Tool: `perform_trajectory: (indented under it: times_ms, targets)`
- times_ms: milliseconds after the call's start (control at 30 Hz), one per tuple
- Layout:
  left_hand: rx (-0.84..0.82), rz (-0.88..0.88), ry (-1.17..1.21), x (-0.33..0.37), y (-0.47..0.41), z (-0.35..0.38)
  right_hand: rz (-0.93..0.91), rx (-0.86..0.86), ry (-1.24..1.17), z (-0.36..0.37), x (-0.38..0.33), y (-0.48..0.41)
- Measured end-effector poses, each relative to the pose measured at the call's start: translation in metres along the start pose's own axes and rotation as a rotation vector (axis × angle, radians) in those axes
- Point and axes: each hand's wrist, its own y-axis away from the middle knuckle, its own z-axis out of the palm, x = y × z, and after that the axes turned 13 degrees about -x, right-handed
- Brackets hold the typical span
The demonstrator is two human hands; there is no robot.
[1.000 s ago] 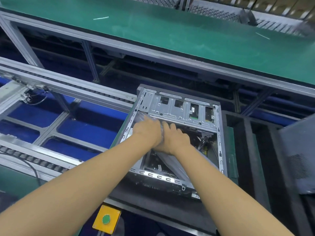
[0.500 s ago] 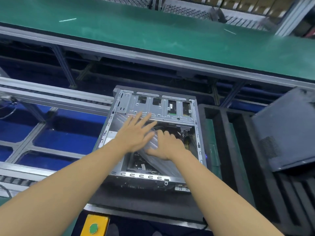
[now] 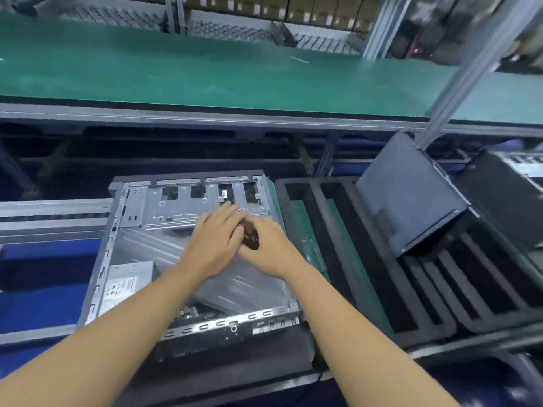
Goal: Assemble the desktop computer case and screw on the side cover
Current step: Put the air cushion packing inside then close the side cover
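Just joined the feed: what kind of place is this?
Most likely a factory line assembling computers: an open case lies on a foam tray, with a long green worktop behind it and shelves of boxes beyond.

No text can be read: the white label (image 3: 121, 286) inside the computer case (image 3: 205, 322) bears print too blurred to make out.
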Motion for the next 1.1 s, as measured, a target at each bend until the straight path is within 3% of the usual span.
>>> perform_trajectory:
  times_ms: [100,233,533,733,900,1033,1100]
  targets:
    - [-0.063,0.127,0.107,0.045,-0.027,0.011,0.105,0.261,-0.234,-0.028,0.029,0.028]
    - [-0.114,0.253,0.223,0.113,-0.059,0.038,0.23,0.429,-0.376,-0.062,0.072,0.067]
    - [-0.275,0.033,0.558,0.212,-0.131,0.105,0.434,0.697,-0.388,-0.15,0.174,0.123]
    - [-0.338,-0.166,0.752,0.242,-0.178,0.136,0.715,0.914,-0.705,-0.199,0.246,0.118]
    - [-0.353,-0.232,0.814,0.25,-0.19,0.147,0.58,0.959,-0.78,-0.217,0.282,0.11]
    - [-0.316,-0.264,0.818,0.236,-0.189,0.151,0.487,0.984,-0.615,-0.22,0.281,0.096]
    - [-0.295,-0.292,0.831,0.228,-0.188,0.148,0.444,0.89,-0.474,-0.219,0.268,0.086]
